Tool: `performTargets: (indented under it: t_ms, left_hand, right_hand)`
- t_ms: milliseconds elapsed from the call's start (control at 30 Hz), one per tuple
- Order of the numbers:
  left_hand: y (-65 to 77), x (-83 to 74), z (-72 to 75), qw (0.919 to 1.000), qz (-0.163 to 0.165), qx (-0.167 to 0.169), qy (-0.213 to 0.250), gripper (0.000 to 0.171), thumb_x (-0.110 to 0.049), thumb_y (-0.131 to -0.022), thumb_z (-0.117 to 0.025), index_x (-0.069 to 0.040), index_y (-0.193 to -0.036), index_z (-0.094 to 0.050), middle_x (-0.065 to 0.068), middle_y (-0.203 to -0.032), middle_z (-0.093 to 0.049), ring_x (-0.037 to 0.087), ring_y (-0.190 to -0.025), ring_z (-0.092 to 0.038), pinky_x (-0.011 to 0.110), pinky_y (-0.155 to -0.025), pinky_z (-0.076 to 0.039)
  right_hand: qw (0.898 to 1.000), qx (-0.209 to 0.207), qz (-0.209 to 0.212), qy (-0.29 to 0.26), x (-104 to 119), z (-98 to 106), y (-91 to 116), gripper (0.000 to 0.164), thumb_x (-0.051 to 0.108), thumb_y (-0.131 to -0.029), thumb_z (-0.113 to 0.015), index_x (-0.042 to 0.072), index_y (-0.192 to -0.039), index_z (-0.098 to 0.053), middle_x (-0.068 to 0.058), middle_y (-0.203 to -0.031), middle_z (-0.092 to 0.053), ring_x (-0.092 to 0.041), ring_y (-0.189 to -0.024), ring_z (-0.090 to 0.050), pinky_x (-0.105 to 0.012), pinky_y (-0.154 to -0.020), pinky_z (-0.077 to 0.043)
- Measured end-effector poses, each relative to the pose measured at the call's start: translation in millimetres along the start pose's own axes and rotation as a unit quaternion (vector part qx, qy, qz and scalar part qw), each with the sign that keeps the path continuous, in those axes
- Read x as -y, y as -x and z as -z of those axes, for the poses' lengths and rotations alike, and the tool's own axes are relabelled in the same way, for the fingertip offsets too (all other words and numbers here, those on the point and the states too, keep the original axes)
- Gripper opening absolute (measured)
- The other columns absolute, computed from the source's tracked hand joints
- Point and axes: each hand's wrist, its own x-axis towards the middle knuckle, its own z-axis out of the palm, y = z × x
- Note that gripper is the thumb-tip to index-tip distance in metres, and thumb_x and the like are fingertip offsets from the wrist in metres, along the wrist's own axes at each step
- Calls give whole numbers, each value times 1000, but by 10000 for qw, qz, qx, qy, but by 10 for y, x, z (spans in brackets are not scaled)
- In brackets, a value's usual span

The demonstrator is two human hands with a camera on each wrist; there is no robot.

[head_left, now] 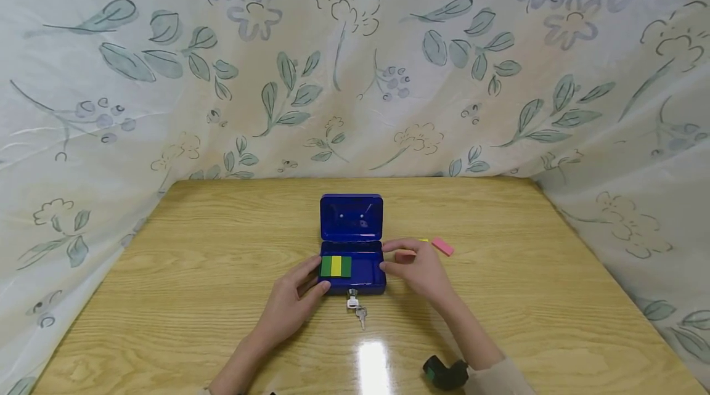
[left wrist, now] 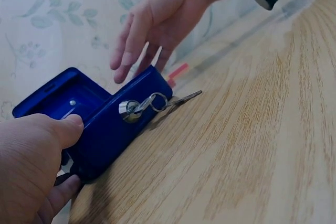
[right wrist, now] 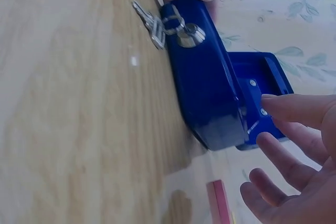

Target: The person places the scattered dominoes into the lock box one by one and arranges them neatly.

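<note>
A blue metal cash box [head_left: 366, 289] stands with its lid [head_left: 352, 216] raised at the back. Inside, on its left, green and yellow blocks [head_left: 336, 266] lie side by side. My left hand [head_left: 291, 299] holds the box's left end, the thumb at the front corner, as the left wrist view also shows. At the right end my right hand [head_left: 418, 268] hovers close to the rim with fingers loosely spread and nothing between them. One key sits in the front lock [left wrist: 128, 110], and a second key [head_left: 362, 316] hangs from its ring.
A pink block [head_left: 442, 246] lies on the wooden table [head_left: 222, 228] right of the box. A yellow piece [head_left: 424, 240] shows beside it, partly hidden by the right hand. A dark device [head_left: 445, 373] is strapped at the right wrist. Floral cloth [head_left: 355, 105] hangs behind the table.
</note>
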Motion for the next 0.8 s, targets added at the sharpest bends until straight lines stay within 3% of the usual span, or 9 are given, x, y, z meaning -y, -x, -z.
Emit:
performTargets:
  t_ms: [167,467,633,800]
  left_hand:
    - [-1,-2,3,10000,24,14,-32,53,-11,-93,-70,2,-141,-50,19,-142,-48,27,-127,-50,31,-98,-48]
    - [-11,-37,-7,9998,200,-59,-41,53,-2,-91,-70,6,-139,-50,21,-142,-48,31,-127,-50,34,-99,-48]
    - [-21,-43,-19,9997,244,-83,-35,52,5,-89,-69,11,-137,-49,26,-141,-47,38,-126,-50,41,-98,-48]
    - [-16,-38,0,9998,177,-4,30,53,-3,-91,-69,5,-140,-50,21,-142,-48,31,-127,-50,35,-98,-49]
  right_hand:
    - [9997,-29,-74,-211,7,130,-5,28,8,-79,-84,8,-105,-75,-2,-119,-66,-31,-104,-64,-40,-88,-56]
    - [9998,-119,155,95,-90,463,-71,40,22,-78,-86,7,-112,-73,-6,-121,-65,-31,-118,-53,-45,-99,-48]
    - [9994,-48,130,317,-198,696,-136,41,17,-81,-84,3,-117,-70,-11,-121,-62,-31,-115,-53,-40,-92,-52]
    - [9978,254,173,584,-307,956,-204,44,21,-82,-82,2,-120,-68,-15,-121,-63,-32,-113,-53,-37,-86,-53]
